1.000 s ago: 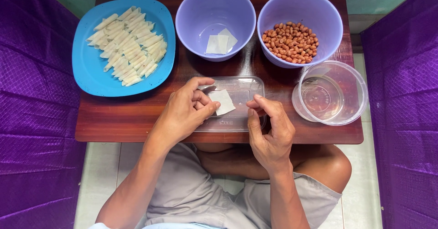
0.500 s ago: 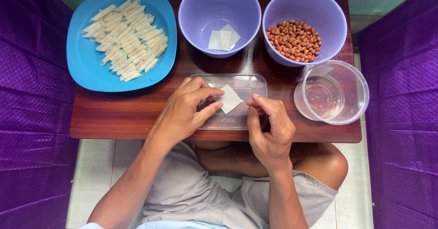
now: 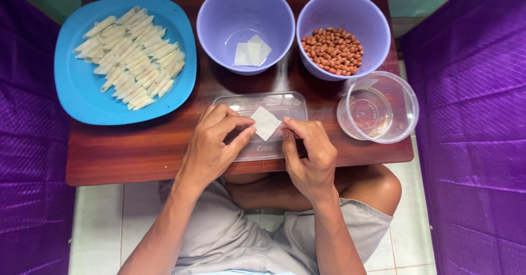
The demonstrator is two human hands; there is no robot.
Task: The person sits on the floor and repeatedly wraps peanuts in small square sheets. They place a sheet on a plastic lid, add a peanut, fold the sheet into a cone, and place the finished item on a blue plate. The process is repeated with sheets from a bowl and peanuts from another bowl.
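A small white square wrapper (image 3: 265, 123) lies on a clear plastic lid (image 3: 285, 104) at the table's front edge. My left hand (image 3: 215, 143) pinches the wrapper's left corner with thumb and fingers. My right hand (image 3: 308, 153) touches its right corner with the fingertips. Behind the lid stand a purple bowl (image 3: 219, 23) holding more white wrappers (image 3: 251, 51) and a purple bowl (image 3: 372, 23) of peanuts (image 3: 332, 50). A blue plate (image 3: 82, 97) at the left carries several rolled white pastry sticks (image 3: 133, 55).
A clear round container (image 3: 402, 108) with a little water stands at the right, partly over the edge of the dark wooden table (image 3: 126, 149). Purple cushions (image 3: 471, 127) flank both sides. My crossed legs sit under the table on a tiled floor.
The wrapper has been turned and laid flatter on the lid, and my right hand has come in to touch its right corner. The view has shifted slightly.
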